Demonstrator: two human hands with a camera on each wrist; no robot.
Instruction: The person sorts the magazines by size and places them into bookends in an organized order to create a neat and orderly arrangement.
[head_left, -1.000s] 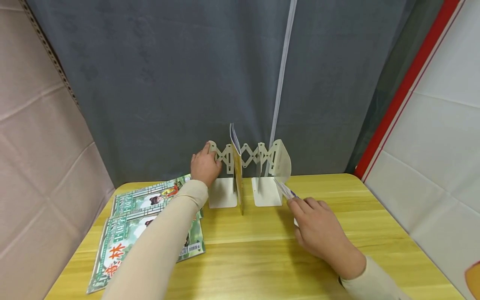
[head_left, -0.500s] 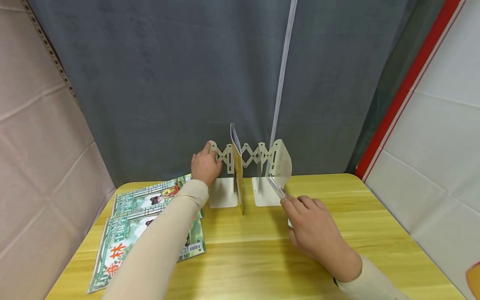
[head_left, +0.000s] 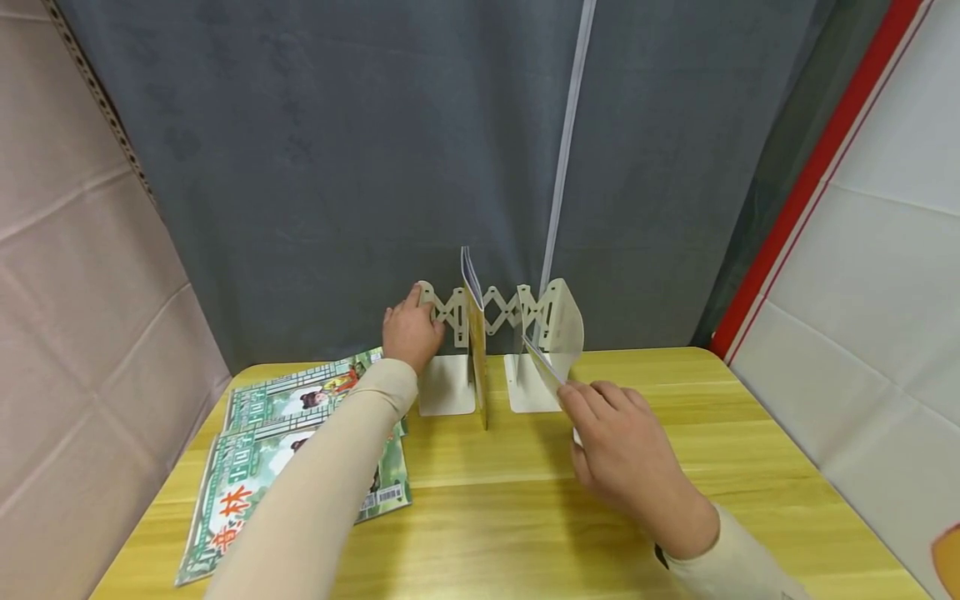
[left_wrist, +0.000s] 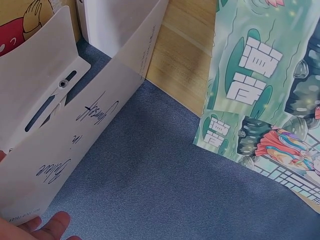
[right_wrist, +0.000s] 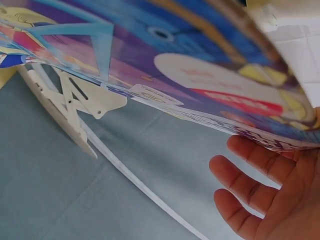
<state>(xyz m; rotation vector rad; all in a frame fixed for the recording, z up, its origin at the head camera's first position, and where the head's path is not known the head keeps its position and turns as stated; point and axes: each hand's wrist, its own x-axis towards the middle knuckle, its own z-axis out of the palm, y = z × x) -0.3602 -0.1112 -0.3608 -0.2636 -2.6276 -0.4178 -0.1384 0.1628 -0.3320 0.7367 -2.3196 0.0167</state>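
Observation:
A white expandable bookend rack (head_left: 562,321) stands at the back of the table, its zigzag links spread. My left hand (head_left: 412,332) grips the rack's left end plate, which carries handwriting-style lettering in the left wrist view. One thin magazine (head_left: 476,350) stands upright in the rack, left of centre. My right hand (head_left: 626,437) pinches another magazine (right_wrist: 150,55), with a blue and purple cover. Its far edge points into the rack's right section in the head view, where the hand hides much of it. Fingertips (right_wrist: 227,162) show below that magazine in the right wrist view.
Overlapping green magazines (head_left: 251,483) lie flat on the left of the wooden table (head_left: 480,533), partly behind my left sleeve. A grey curtain (head_left: 337,167) hangs right behind the rack. White panels stand along both sides.
My right hand has moved slightly left and forward, bringing its magazine from beside the rack's right end to the right section. The left hand and rack stay as they were.

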